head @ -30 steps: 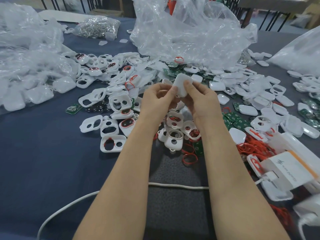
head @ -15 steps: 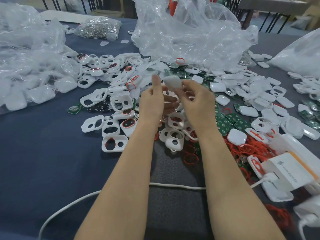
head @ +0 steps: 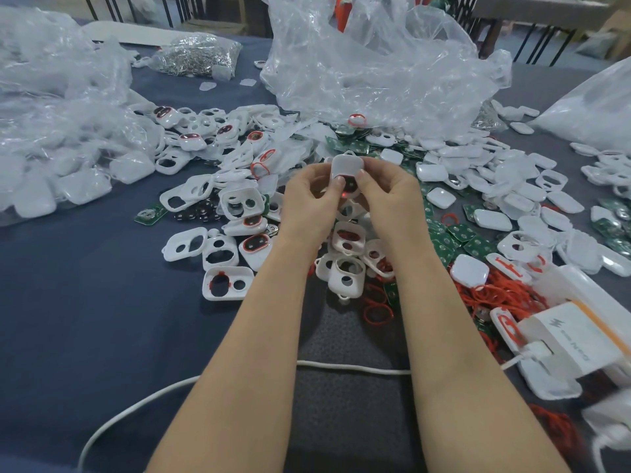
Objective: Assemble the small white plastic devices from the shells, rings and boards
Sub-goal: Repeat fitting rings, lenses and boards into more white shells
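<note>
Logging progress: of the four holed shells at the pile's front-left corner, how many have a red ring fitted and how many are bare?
Shells with a red ring: 2
Bare shells: 2
Total: 4

Forearms (head: 259,353) run bare to left hand (head: 309,196) and right hand (head: 389,196) (nails apparently short).

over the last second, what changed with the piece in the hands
The left hand and right hand kept hold of the white device and turned it: its lower end now shows a dark opening with a red spot, by the left thumb. The shells, red rings, green boards and cable stayed put.
</note>
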